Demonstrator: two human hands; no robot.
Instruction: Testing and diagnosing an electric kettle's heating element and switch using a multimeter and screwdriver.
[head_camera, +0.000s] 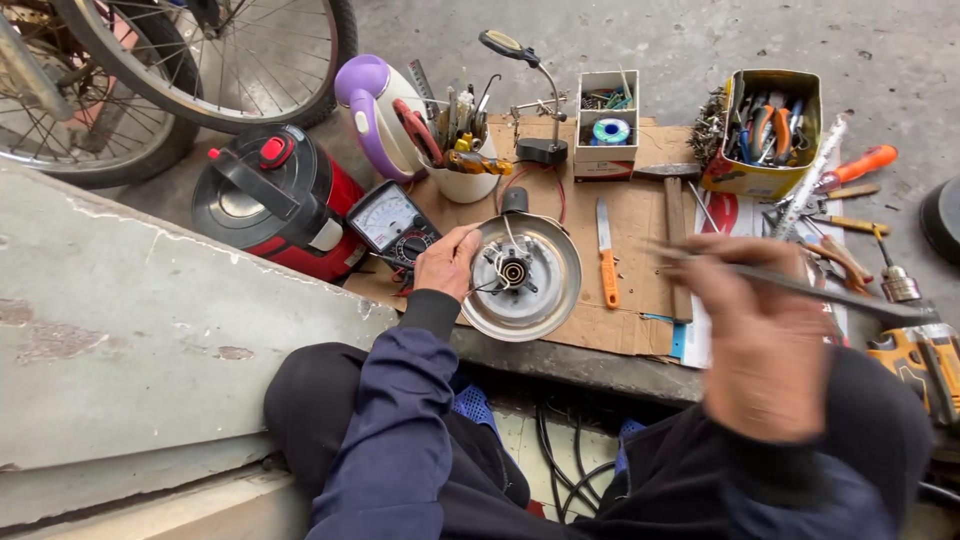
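My left hand (447, 262) grips the left rim of a round metal kettle base (545, 290), turned upside down on the cardboard sheet (640, 215), with its centre connector and wires showing. My right hand (762, 340), blurred, is raised close to the camera and holds a long thin dark tool (850, 297) that points left across the cardboard. An orange-handled knife (606, 255) lies just right of the kettle base. A hammer (674, 225) lies beside it.
A red and black cooker (262, 195) and an analogue meter (392, 222) stand left. Behind are a purple kettle body (372, 110), a white cup of tools (462, 160), a magnifier stand (535, 100), a small box (607, 125) and a yellow tin of pliers (765, 130). Bicycle wheels (180, 70) top left.
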